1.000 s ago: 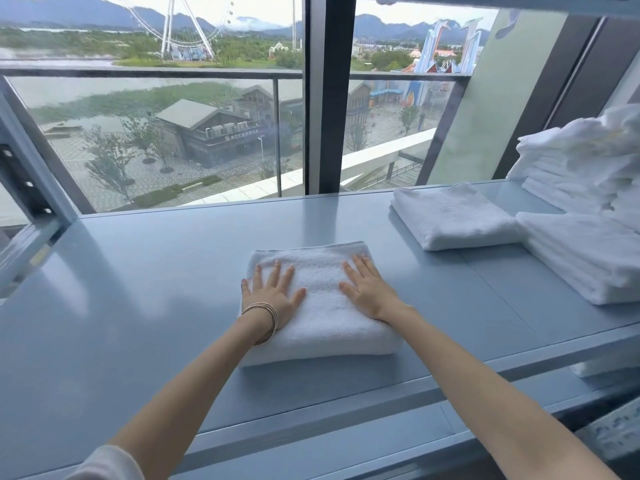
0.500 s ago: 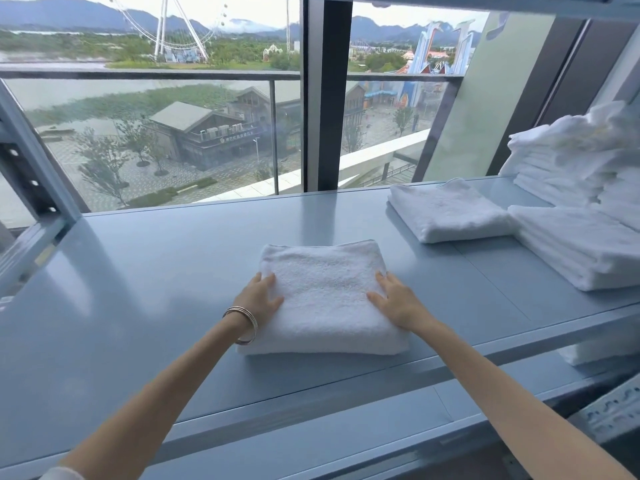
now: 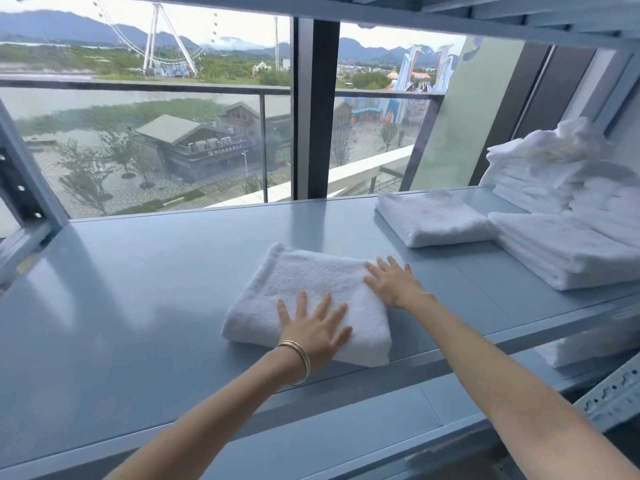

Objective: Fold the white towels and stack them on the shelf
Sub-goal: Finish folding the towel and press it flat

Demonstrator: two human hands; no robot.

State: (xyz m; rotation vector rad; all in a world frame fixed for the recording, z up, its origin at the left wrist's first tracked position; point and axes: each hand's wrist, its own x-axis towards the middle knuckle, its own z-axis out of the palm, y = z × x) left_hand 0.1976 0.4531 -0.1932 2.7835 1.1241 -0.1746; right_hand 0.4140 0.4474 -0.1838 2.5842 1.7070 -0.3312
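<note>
Grey-blue metal shelf (image 3: 145, 271) runs across the frame in front of a big window (image 3: 145, 126). Stack of white towels (image 3: 571, 216) piled at the shelf's right end, one separate folded towel (image 3: 433, 220) just left of it. Folded white towel (image 3: 311, 296) lies mid-shelf near the front edge, turned at an angle. Both hands flat on it, fingers straight and spread: left hand (image 3: 315, 327) on the near part, right hand (image 3: 391, 282) on the right edge. Gold bangles (image 3: 298, 358) on left wrist.

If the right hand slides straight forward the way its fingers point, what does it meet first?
Probably nothing soon: the right hand points past the folded towel over bare shelf, left of the single towel, toward the window.
</note>
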